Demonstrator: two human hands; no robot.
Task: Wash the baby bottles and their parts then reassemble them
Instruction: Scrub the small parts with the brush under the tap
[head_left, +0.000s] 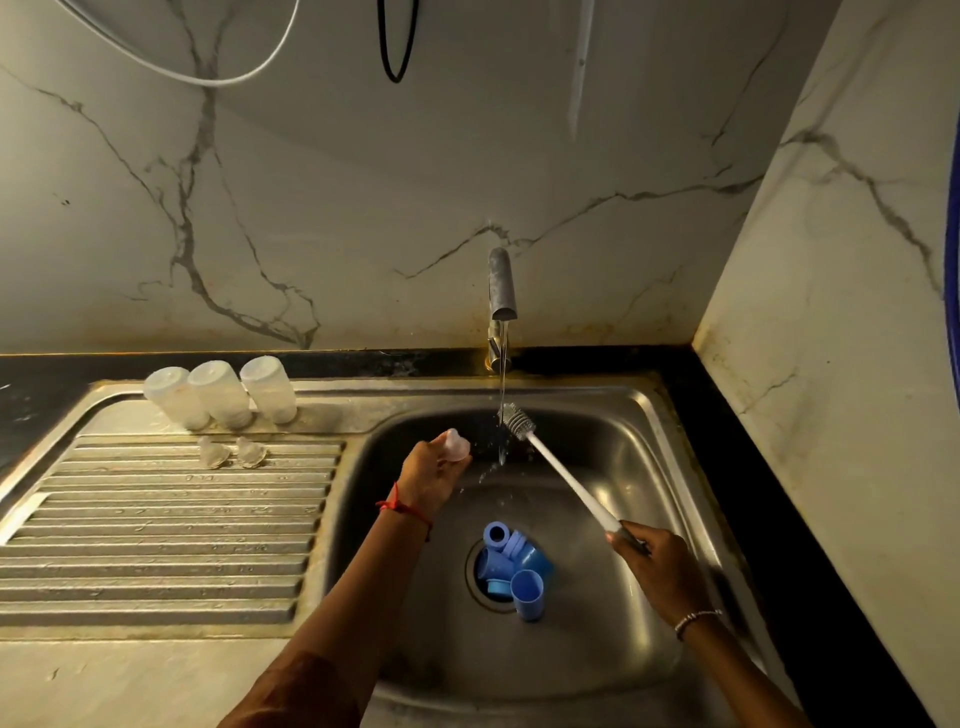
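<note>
With left-hand fingers (441, 465) pinching a clear nipple (457, 446) beside the stream, the right hand (660, 569) curls round the bottle brush (563, 475) handle, bristles under the tap (502, 291) water. Blue caps and rings (514, 566) sit piled on the sink (649, 457) drain. Three bottles (221, 392) stand inverted on the drainboard (156, 519), two nipples (234, 452) just in front.

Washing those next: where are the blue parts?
Head view, lower centre: the blue parts lie piled over the drain of the sink, left of the right hand.
</note>
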